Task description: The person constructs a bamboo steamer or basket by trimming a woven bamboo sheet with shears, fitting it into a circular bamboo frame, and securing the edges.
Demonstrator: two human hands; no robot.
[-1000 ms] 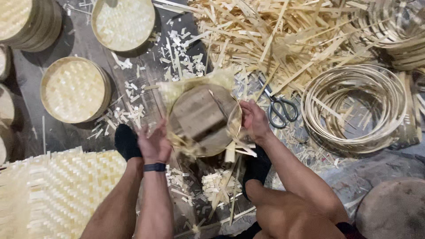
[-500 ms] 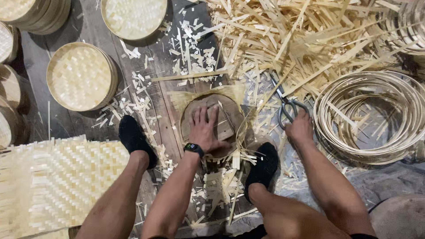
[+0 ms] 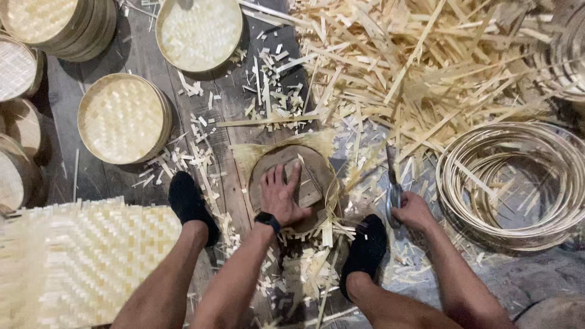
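Observation:
My left hand (image 3: 281,196) lies flat, fingers spread, on a round wooden disc with a small block on top (image 3: 304,176); woven bamboo (image 3: 326,143) sticks out from under the disc's edge. My right hand (image 3: 414,211) is closed around the handles of a pair of metal scissors (image 3: 393,186), whose blades point away from me over the floor to the right of the disc. A dark watch sits on my left wrist. My two feet in black socks (image 3: 192,204) (image 3: 364,250) rest on either side of the disc.
Finished round woven bamboo baskets (image 3: 125,119) (image 3: 198,30) stand at the left and top. A flat woven mat (image 3: 85,262) lies at the lower left. Coiled bamboo hoops (image 3: 518,183) lie at the right. A heap of bamboo strips (image 3: 420,67) covers the upper right.
My right hand has left the disc, reached right and closed on the scissors. My left hand has moved from the rim onto the top of the disc, pressing it flat.

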